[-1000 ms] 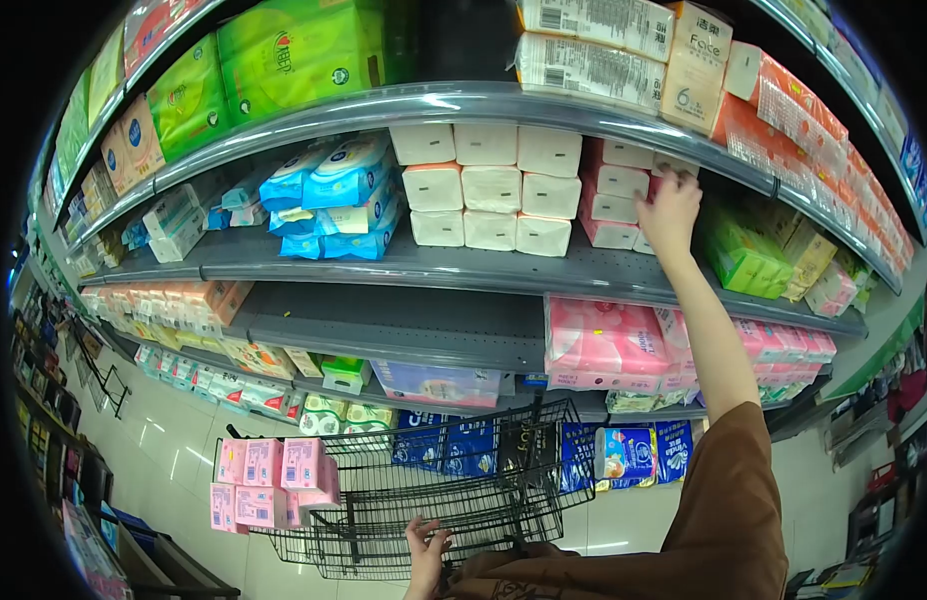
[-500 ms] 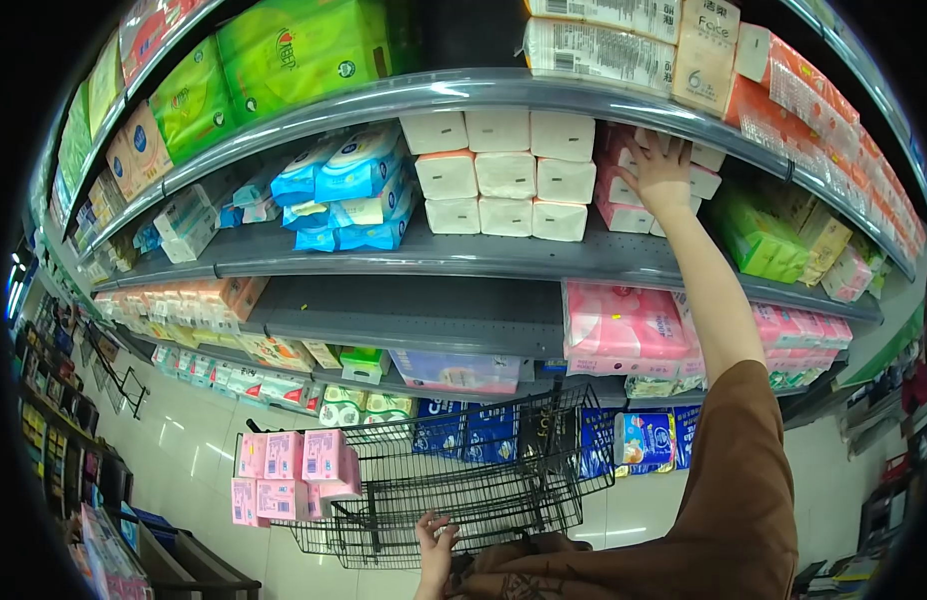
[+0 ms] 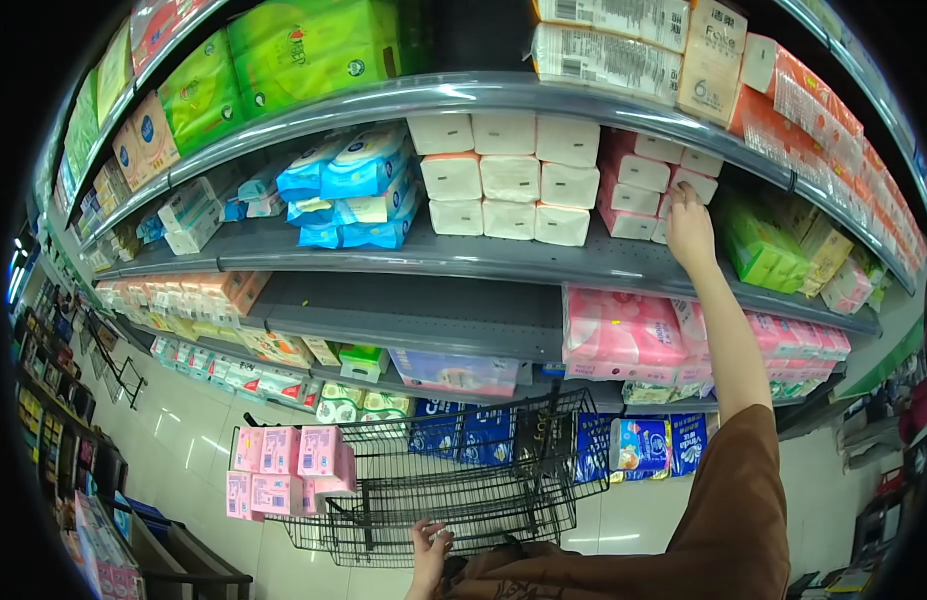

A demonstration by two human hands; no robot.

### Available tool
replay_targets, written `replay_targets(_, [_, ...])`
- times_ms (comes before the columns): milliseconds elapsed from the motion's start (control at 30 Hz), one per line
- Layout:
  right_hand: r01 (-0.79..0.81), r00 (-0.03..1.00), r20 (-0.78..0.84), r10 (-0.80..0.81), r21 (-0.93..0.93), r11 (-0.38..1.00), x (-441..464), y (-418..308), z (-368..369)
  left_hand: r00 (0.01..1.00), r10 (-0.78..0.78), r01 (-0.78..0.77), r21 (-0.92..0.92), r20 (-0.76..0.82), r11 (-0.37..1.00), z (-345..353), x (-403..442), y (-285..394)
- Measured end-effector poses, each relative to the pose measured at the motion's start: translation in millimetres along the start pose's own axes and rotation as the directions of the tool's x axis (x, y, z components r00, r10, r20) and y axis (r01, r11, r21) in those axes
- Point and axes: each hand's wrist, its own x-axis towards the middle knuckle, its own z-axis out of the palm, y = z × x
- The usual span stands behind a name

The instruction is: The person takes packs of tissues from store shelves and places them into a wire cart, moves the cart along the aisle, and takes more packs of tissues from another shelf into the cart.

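My right hand point(image 3: 690, 228) reaches up to the middle shelf, its slightly bent fingertips against the front of a stack of pink-and-white tissue packs point(image 3: 636, 172). The packs are piled in two columns; my hand hides part of the lower right ones. My left hand point(image 3: 430, 540) is low in front of me by the near side of the black wire shopping cart point(image 3: 454, 508), its fingers loosely bent and apart, with nothing in them. At the cart's left end is a group of pink tissue packs point(image 3: 280, 452).
White tissue packs point(image 3: 511, 180) stand left of the pink stack, with blue wipes packs point(image 3: 362, 175) beyond. Green packs point(image 3: 764, 250) lie to its right. The upper shelf's clear edge point(image 3: 464, 92) overhangs my right hand. Large pink packages point(image 3: 624, 330) fill the shelf below.
My right hand has moved down and slightly right from the top of the pink stack, uncovering its upper packs. Its fingers are less spread. My left hand has shifted slightly.
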Motion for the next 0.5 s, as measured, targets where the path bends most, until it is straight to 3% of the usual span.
replay_targets(33, [0.029, 0.999, -0.041, -0.029, 0.007, 1.0, -4.5, -3.1, 0.6, 1.0, -0.012, 0.012, -0.001, 0.006, 1.0, 0.6, -2.2, 1.4])
replay_targets(133, [-0.148, 0.98, -0.103, 0.17, 0.188, 0.971, -24.4, -26.1, -14.7, 1.0, -0.001, -0.001, 0.056, 0.031, 0.998, -0.1, -0.1, 0.4])
replay_targets(200, [-0.048, 0.975, -0.193, 0.109, 0.296, 0.954, -65.3, -55.9, -28.9, 0.998, 0.049, -0.05, 0.042, 0.029, 0.998, -2.1, 6.0, -7.8])
replay_targets(267, [-0.125, 0.981, -0.06, 0.183, 0.527, 0.84, -134.4, -101.2, -38.3, 0.995, 0.095, -0.096, 0.031, 0.035, 0.995, -7.5, 5.8, -20.6])
replay_targets(300, [-0.125, 0.991, 0.042, 0.125, 0.601, 0.789, -169.6, -129.1, -50.1, 0.997, 0.07, -0.071, 0.125, 0.015, 0.99, -9.2, 3.9, -15.8])
replay_targets(333, [-0.23, 0.97, 0.214, 0.113, 0.668, 0.708, -204.1, -164.8, -69.6, 0.996, 0.085, -0.086, 0.056, 0.022, 0.995, -11.6, 0.3, -13.3])
replay_targets(367, [-0.166, 0.979, 0.197, 0.055, 0.61, 0.775, -247.8, -190.4, -67.3, 0.971, 0.239, -0.238, 0.137, 0.011, 0.962, -20.2, 6.5, -32.0])
replay_targets(433, [-0.436, 0.883, 0.461, 0.092, 0.73, 0.527, -318.9, -259.7, -86.8, 0.984, 0.174, -0.162, 0.232, -0.03, 0.959, -33.1, -5.3, -12.0])
replay_targets(467, [-0.389, 0.88, 0.475, 0.007, 0.712, 0.585, -354.1, -285.9, -91.2, 0.995, 0.101, -0.095, 0.186, -0.025, 0.978, -41.5, -6.8, -12.1])
replay_targets(500, [-0.387, 0.862, 0.503, -0.065, 0.735, 0.557, -378.4, -313.3, -100.9, 0.992, 0.111, -0.101, 0.164, -0.054, 0.981, -50.8, -9.8, -10.0])
